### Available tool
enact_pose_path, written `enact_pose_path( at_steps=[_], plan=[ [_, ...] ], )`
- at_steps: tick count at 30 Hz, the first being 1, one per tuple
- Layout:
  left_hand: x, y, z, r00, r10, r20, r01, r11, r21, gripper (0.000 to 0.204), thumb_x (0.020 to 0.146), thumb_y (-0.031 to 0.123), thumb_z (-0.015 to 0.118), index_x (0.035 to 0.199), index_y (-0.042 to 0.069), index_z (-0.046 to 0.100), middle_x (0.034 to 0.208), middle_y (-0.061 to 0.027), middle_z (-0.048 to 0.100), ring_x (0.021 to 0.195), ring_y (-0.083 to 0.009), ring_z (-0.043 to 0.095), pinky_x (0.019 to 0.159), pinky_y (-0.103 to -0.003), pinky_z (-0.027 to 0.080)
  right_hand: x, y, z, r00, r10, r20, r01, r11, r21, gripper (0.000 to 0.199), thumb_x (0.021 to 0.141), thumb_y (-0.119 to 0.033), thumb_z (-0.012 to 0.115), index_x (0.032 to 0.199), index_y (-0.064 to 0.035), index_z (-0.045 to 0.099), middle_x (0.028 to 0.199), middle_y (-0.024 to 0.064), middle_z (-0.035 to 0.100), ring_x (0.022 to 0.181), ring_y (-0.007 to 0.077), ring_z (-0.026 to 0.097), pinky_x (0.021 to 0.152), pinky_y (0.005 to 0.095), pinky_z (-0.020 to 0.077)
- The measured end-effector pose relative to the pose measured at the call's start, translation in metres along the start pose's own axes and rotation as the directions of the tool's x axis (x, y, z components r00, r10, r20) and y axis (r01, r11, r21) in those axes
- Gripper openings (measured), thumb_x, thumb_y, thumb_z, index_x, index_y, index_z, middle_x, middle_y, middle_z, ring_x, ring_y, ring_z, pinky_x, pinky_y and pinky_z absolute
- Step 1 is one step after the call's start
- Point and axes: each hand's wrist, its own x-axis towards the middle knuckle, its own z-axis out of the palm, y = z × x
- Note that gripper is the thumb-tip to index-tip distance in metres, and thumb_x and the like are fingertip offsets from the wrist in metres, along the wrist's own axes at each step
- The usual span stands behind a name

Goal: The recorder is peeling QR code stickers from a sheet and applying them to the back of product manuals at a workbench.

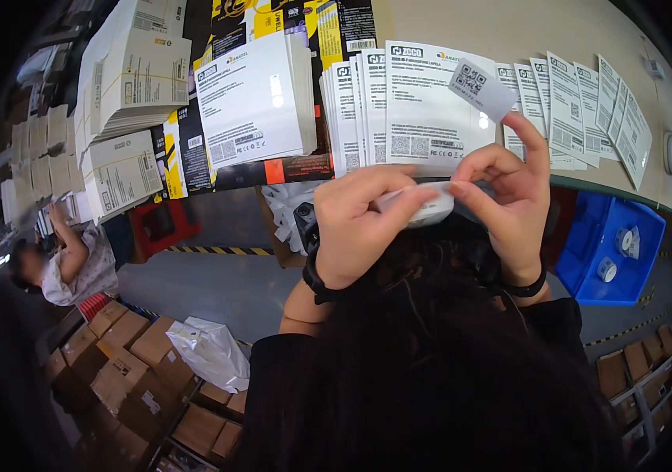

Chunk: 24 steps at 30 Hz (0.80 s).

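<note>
Small white object (428, 211), rounded and partly hidden, held between both hands just in front of the table edge (635, 197). The left hand (355, 224) is closed around its left end, fingers curled over the top; the right hand (509, 197) pinches its right end between thumb and bent fingers. A white label (481, 89) printed with a square code stands upright from the tip of the right forefinger, above the object and in front of the leaflets. Both wrists carry a dark band. On the table beyond the hands, white printed leaflets (422, 106) lie fanned in overlapping rows, with a thicker stack of leaflets (253, 98) to the left on dark printed cartons. Below the table edge at right, a blue plastic bin (611, 252) holds several small white tape rolls (606, 270). At lower left, brown cardboard boxes (127, 362) sit closed on the floor, a white plastic bag (210, 350) lying against them. Another person (68, 259) works at far left.
</note>
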Motion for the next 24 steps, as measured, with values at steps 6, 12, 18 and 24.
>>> enact_pose_path(
  at_steps=[6, 12, 18, 24],
  plan=[
    [0.011, -0.004, -0.003, 0.985, 0.102, 0.137, -0.092, 0.993, -0.078, 0.012, 0.069, 0.007, 0.07, 0.066, 0.0, 0.06, 0.058, -0.008, 0.058, 0.052, -0.0168, 0.058, 0.084, -0.03, 0.048, 0.019, -0.004, -0.012, 0.957, -0.128, -0.26, 0.117, 0.991, -0.056, 0.067, 0.074, 0.008, 0.062, 0.128, -0.0008, 0.024, 0.076, 0.0086, 0.058, 0.068, 0.0107, 0.057, 0.064, 0.0192, 0.0466],
    [0.022, -0.018, 0.004, 0.915, 0.257, 0.31, -0.277, 0.961, 0.02, 0.009, 0.067, 0.002, 0.069, 0.063, -0.001, 0.061, 0.054, -0.0072, 0.059, 0.047, -0.0158, 0.055, 0.1, -0.04, 0.035, 0.046, 0.013, -0.028, 0.978, -0.014, -0.209, -0.005, 0.996, -0.09, 0.066, 0.074, 0.008, 0.061, 0.129, -0.0024, 0.025, 0.077, 0.0072, 0.058, 0.067, 0.0094, 0.056, 0.063, 0.0188, 0.0457],
    [0.024, -0.036, 0.014, 0.924, 0.212, 0.318, -0.236, 0.971, 0.039, 0.012, 0.068, 0.003, 0.068, 0.061, -0.001, 0.059, 0.052, -0.008, 0.057, 0.045, -0.02, 0.054, 0.101, -0.041, 0.034, 0.051, 0.032, -0.022, 0.975, 0.069, -0.213, -0.107, 0.979, -0.174, 0.067, 0.074, 0.008, 0.06, 0.13, -0.0028, 0.025, 0.078, 0.0058, 0.057, 0.067, 0.0074, 0.055, 0.062, 0.0183, 0.0439],
    [0.023, -0.038, 0.015, 0.932, 0.177, 0.318, -0.201, 0.978, 0.046, 0.012, 0.067, 0.003, 0.068, 0.06, -0.001, 0.059, 0.053, -0.0081, 0.057, 0.046, -0.0212, 0.054, 0.101, -0.04, 0.034, 0.049, 0.034, -0.021, 0.966, 0.057, -0.252, -0.114, 0.97, -0.214, 0.066, 0.074, 0.007, 0.061, 0.13, -0.0029, 0.027, 0.077, 0.0058, 0.057, 0.068, 0.0074, 0.055, 0.062, 0.0182, 0.0442]
  ],
)
